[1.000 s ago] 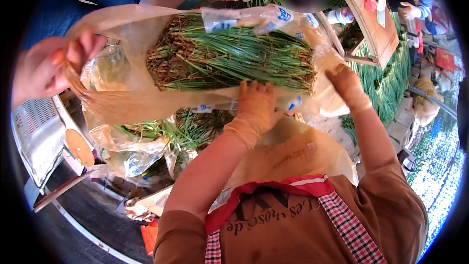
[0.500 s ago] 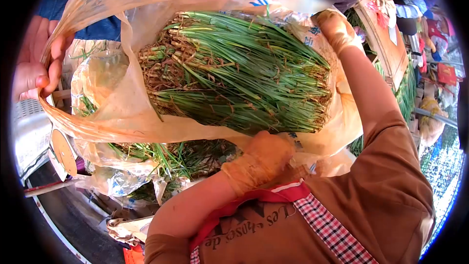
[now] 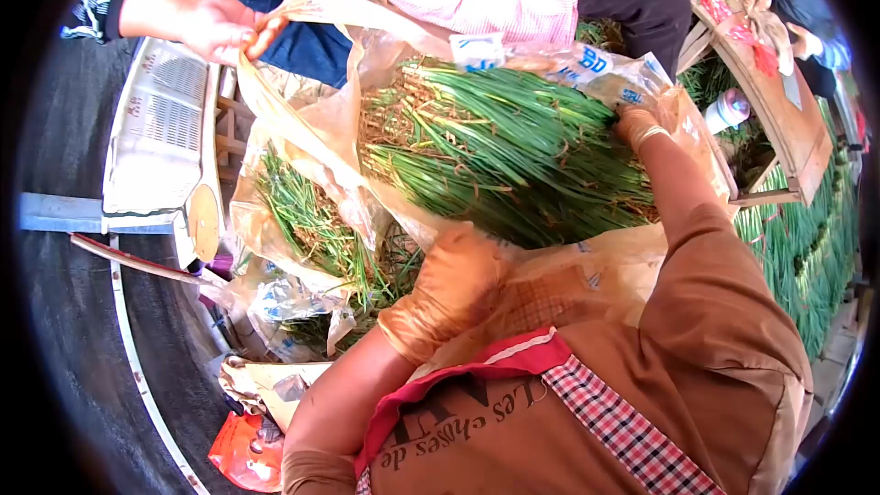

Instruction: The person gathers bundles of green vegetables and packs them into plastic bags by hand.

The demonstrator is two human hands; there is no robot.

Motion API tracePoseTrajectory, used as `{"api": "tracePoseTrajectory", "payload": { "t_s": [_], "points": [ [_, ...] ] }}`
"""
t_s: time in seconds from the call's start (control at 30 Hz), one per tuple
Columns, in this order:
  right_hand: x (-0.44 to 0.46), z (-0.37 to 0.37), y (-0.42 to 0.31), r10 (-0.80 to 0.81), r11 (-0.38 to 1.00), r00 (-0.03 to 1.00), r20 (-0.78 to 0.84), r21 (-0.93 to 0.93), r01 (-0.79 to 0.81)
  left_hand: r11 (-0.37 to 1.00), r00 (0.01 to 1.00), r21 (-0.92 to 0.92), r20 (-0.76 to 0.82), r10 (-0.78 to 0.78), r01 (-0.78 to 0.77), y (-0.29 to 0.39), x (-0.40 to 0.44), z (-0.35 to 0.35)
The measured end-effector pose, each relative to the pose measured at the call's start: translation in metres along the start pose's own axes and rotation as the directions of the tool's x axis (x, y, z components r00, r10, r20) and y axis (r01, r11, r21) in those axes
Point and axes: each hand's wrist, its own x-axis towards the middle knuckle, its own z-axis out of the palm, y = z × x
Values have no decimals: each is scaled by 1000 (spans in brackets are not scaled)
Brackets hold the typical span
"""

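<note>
A large bundle of long green stalks, which look like chives [image 3: 513,142], lies in an open, orange-tinted plastic bag [image 3: 623,257]. Brown root ends show at its left. My left hand [image 3: 458,284], in an orange-stained glove, is closed on the bag's near edge. My right hand [image 3: 644,126], also gloved, reaches to the bundle's far right end. Its fingers are hidden among the leaf tips and plastic, so their grip cannot be made out. At the upper left, another person's bare hand [image 3: 225,27] holds up the bag's left edge.
More loose green stalks [image 3: 302,215] lie in clear plastic left of the bag. A wooden stand [image 3: 788,119] and a white bottle [image 3: 727,110] are at the right. A white vented box [image 3: 160,119] sits at the left; a red plastic bag [image 3: 247,454] lies below. Someone sits opposite.
The view has shifted left, so the bundle appears further right. The other person's hand has pulled the bag edge upward and inward. My right hand has moved down, closer against the stalks.
</note>
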Motion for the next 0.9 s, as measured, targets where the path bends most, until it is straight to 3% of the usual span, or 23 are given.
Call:
{"api": "tracePoseTrajectory", "payload": {
  "t_s": [0.03,0.07,0.1,0.13,0.17,0.23,0.27,0.33,0.37,0.4,0.43,0.47,0.5,0.57,0.6,0.63,0.67,0.7,0.73,0.77,0.83,0.9],
  "points": [
    [0,-6,7,-43,995,998,45,88,38,1000,1000,11,-9,1,-1,11,-2,-4],
    [2,-12,16,-90,982,992,90,175,73,998,994,66,112,-16,8,15,-3,-10],
    [-8,-30,19,-128,963,983,132,255,91,994,996,91,60,-62,56,19,-8,-7],
    [-15,-35,24,-205,954,978,-29,218,207,998,997,18,26,-69,68,19,-16,-2],
    [-45,-74,29,-186,945,979,81,289,155,996,997,-48,-15,-74,73,18,-22,-1],
    [-99,-132,43,-421,905,893,-161,-1,426,996,995,-36,-58,-87,85,27,-27,-5],
    [-104,-144,54,-481,860,873,-80,151,487,995,993,-37,-75,-93,91,33,-30,-8],
    [-106,-153,78,-581,722,814,6,466,511,939,974,-270,-12,-225,214,47,-28,-18],
    [-113,-149,87,-616,529,787,-46,716,456,885,959,-377,34,-281,273,53,-26,-22],
    [-126,-151,92,-648,280,755,-99,891,357,896,949,-318,41,-313,309,57,-26,-24],
    [-150,-167,85,-594,45,804,2,999,31,909,956,-317,-23,-292,270,64,-27,-26],
    [-160,-169,84,-611,-135,790,-51,990,-41,920,958,-314,-84,-274,236,71,-30,-29],
    [-168,-175,83,-630,-205,769,-108,978,-30,930,955,-308,-148,-257,203,78,-34,-33],
    [-215,-206,58,-507,-322,848,-157,946,-18,905,963,-420,-208,-173,72,100,-32,-49],
    [-233,-225,31,-547,-417,781,-300,907,56,878,944,-478,-292,-152,-6,109,-32,-57],
    [-242,-236,15,-629,-444,695,-347,895,45,793,929,-609,-306,-207,-24,113,-32,-55],
    [-267,-251,-9,-610,-453,700,-372,888,77,689,911,-722,-319,-262,-55,118,-32,-54],
    [-275,-257,-29,-634,-485,650,-419,870,87,495,892,-868,-259,-370,-46,113,-29,-41],
    [-279,-255,-53,-624,-508,673,-397,861,37,368,880,-929,-213,-425,-47,117,-32,-45],
    [-277,-252,-76,-632,-538,666,-396,843,-10,155,844,-986,-139,-519,-67,125,-37,-53],
    [-290,-261,-115,-729,-551,542,-418,828,-102,138,833,-970,-242,-498,-200,100,-49,-51],
    [-304,-267,-150,-759,-563,474,-447,815,-133,-108,845,-948,-212,-491,-301,84,-71,-47]
  ]
}}
